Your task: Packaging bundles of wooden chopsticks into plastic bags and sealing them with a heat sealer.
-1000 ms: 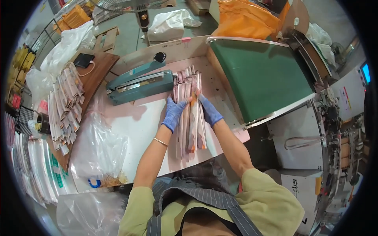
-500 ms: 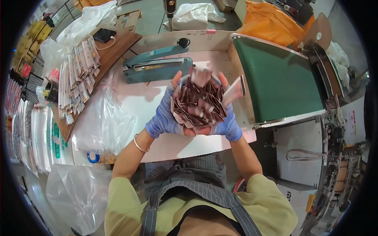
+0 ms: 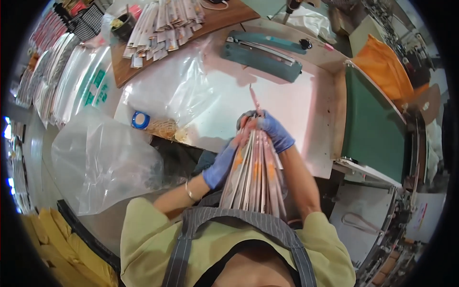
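Observation:
A thick bundle of long, narrow printed packets [image 3: 256, 179] fans toward my chest, its far ends gathered in both hands. My left hand [image 3: 228, 155], in a blue wrist-length glove with bare fingertips, is closed around the bundle's left side. My right hand [image 3: 271, 128], gloved alike, wraps the top and right side near the far end. One thin strip [image 3: 255, 98] pokes out beyond my fingers over the white tabletop [image 3: 229, 107]. The hands are slightly blurred, and the fingers under the bundle are hidden.
A teal bag sealer [image 3: 263, 56] stands at the tabletop's back. Clear plastic bags [image 3: 167, 86] lie to the left, near a blue tape roll [image 3: 140, 119]. More packets [image 3: 165, 28] rest on a brown board [image 3: 224, 16]. A green conveyor belt [image 3: 375, 124] is at right.
The view has swung left. Both hands have come nearer my body, and the bundle has tipped from end-on to lying lengthwise toward my chest. Both hands still hold it.

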Action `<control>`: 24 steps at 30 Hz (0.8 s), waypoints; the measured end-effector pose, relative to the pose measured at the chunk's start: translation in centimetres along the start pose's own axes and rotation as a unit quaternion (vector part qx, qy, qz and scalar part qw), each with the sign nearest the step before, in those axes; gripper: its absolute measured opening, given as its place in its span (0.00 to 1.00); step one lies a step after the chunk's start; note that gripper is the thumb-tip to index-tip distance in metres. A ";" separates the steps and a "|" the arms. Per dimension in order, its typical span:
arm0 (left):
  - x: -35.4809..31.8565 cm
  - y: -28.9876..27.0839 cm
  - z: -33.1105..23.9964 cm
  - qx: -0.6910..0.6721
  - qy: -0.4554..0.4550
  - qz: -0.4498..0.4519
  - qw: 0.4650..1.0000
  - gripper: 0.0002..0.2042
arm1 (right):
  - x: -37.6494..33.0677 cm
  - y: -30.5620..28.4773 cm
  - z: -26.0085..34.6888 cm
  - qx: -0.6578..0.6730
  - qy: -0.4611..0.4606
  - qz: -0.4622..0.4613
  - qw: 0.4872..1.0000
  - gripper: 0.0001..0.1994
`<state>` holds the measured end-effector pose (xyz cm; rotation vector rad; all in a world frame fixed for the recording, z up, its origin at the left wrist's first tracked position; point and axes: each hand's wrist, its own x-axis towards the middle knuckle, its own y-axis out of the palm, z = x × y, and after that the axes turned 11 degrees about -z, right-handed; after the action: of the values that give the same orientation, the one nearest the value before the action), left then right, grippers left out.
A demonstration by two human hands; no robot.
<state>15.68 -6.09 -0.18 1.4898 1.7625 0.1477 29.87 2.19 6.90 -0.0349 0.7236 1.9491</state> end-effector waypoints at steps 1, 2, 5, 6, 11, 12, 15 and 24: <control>-0.9 -1.3 -1.5 0.258 0.154 -0.053 0.952 0.18 | 0.5 0.3 -1.3 0.033 0.011 -0.002 0.999 0.10; -2.3 -3.4 -3.7 0.495 0.290 -0.105 0.813 0.15 | 1.0 0.9 -1.6 0.022 0.016 0.008 1.000 0.09; 0.8 -6.5 -9.2 0.678 0.577 -0.200 0.409 0.13 | 2.8 4.0 -3.2 -0.009 0.033 0.067 0.997 0.09; 2.4 -7.7 -11.0 0.696 0.560 -0.184 0.410 0.14 | 4.0 4.9 -4.6 0.000 0.057 0.091 0.994 0.10; 2.1 -7.6 -15.4 0.688 0.604 -0.111 0.386 0.22 | 7.2 7.3 -9.5 0.055 0.115 0.112 0.986 0.10; 0.4 -8.2 -14.8 0.736 0.567 -0.071 0.363 0.24 | 7.7 7.6 -9.9 0.049 0.101 0.125 0.986 0.11; -4.4 -8.3 -12.6 0.731 0.568 0.052 0.373 0.27 | 10.1 7.5 -11.3 0.066 0.027 0.092 0.993 0.14; -3.0 -4.9 -5.8 0.559 0.653 0.113 0.498 0.26 | -5.6 7.4 -3.0 0.175 0.094 -0.263 0.944 0.25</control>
<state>8.19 -7.87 2.43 3.0584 3.1512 0.3808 25.65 -6.12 9.81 -0.1809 1.0577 1.3010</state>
